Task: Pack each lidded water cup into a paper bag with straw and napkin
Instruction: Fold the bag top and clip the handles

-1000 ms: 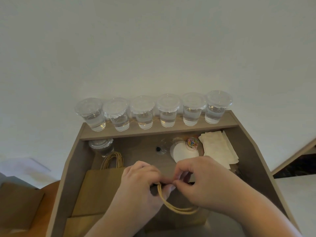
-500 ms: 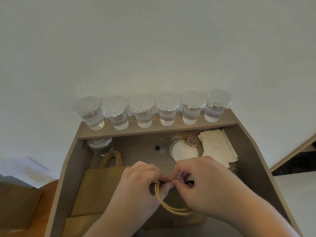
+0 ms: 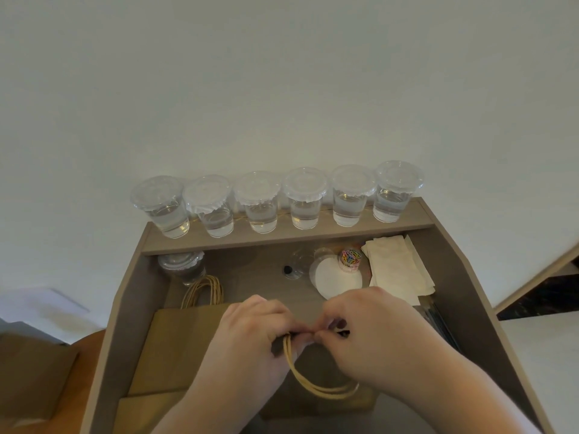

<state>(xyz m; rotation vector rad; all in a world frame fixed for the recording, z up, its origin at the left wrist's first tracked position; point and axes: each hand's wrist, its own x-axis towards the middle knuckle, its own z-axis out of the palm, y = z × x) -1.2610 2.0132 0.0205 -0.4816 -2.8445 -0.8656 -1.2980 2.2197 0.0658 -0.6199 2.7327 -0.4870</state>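
A plain white wall (image 3: 282, 89) rises behind a taupe desk (image 3: 250, 270) with raised sides and a back shelf (image 3: 282, 238). Six lidded water cups (image 3: 305, 198) line the shelf; a seventh cup (image 3: 183, 267) stands under it in the back left corner. Flat brown bags (image 3: 181, 346) lie along the desk's left edge. At the front, the left hand (image 3: 250, 336) and right hand (image 3: 369, 333) curl their fingers, pinching the top of a paper bag (image 3: 326, 361); its contents are hidden. Napkins (image 3: 394, 267) sit back right, beside a small jar of paper clips (image 3: 350, 260).
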